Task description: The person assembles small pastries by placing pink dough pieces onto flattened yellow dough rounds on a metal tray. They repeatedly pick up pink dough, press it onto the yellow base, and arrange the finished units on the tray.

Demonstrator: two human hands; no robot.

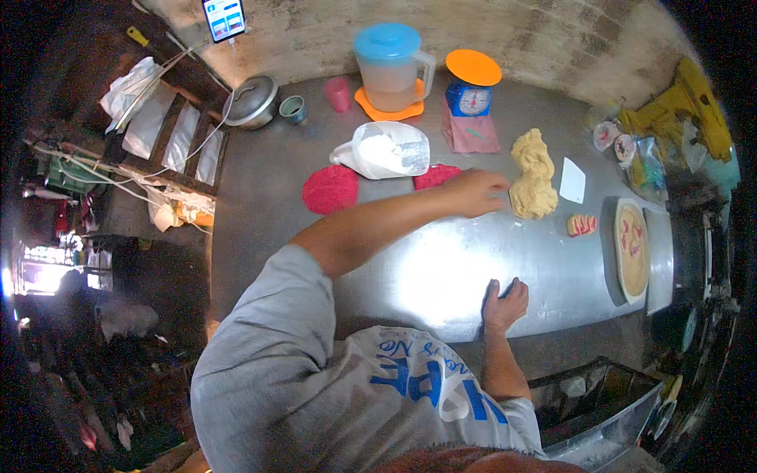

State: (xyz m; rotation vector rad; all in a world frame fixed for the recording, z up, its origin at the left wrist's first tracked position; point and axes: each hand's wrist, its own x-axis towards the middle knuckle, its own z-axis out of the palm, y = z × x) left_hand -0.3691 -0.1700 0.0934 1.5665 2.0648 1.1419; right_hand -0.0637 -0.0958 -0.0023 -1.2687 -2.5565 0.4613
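My left hand [478, 194] reaches across the metal table [378, 254], its fingers slightly bent beside a large lump of yellowish dough [533, 195]; whether it holds anything is hard to tell. Lower right, my right hand [505, 303] rests near the table's front edge with its fingers apart and nothing in it. Behind my left hand and forearm lies a partly covered pink-red disc [436, 176], with a similar disc [330, 189] to its left. A plastic scoop of white powder [384, 150] sits between them, slightly farther back. Right of the dough are a white flat scraper [572, 180] and a small pink-striped dough piece [582, 225].
Along the wall stand a lidded pot [252, 103], a cup [293, 110], a pink tumbler [337, 94], a blue-lidded pitcher [387, 74] and a kitchen scale [470, 99] on a pink cloth. An oval tray [624, 260] and plastic bags [649, 168] are at right.
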